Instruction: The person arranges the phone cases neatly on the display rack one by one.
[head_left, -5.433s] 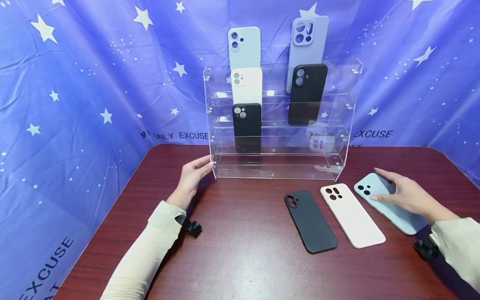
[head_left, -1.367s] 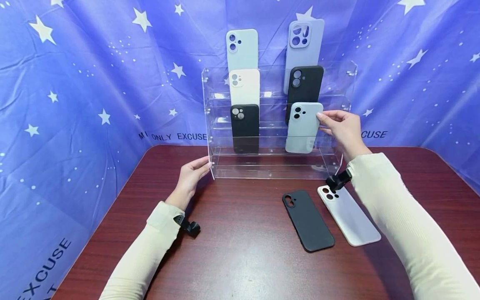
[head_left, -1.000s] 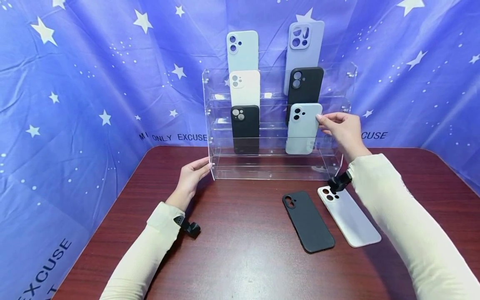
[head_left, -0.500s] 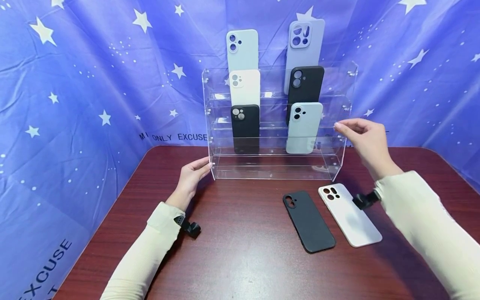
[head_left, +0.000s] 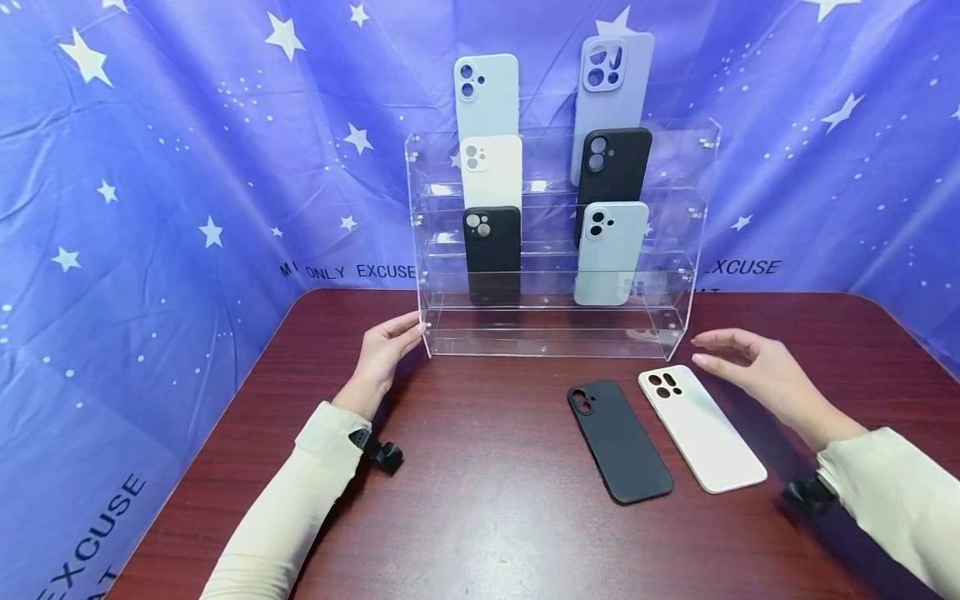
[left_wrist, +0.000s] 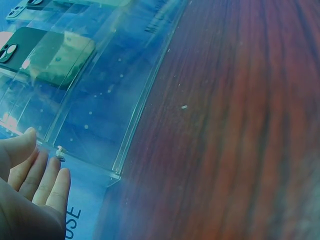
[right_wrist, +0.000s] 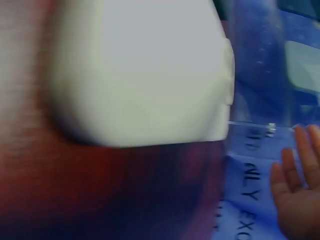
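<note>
My left hand rests against the lower left side of a clear acrylic display stand. Its fingers lie fairly straight along the side panel, as the left wrist view shows. My right hand hovers with nothing in it, thumb and fingers apart, right of a white phone case on the table. Left of that lies a black phone case. A light blue phone case stands upright in the rack's right column, in front of another black phone case.
A lavender phone case stands top right in the rack. The left column bears a pale case, a white case and a black case. A starry blue curtain hangs around the dark red table.
The right hand took the light blue case from the table to the rack and let go of it. It has since come back down and right, near the white case. My left hand stays put.
</note>
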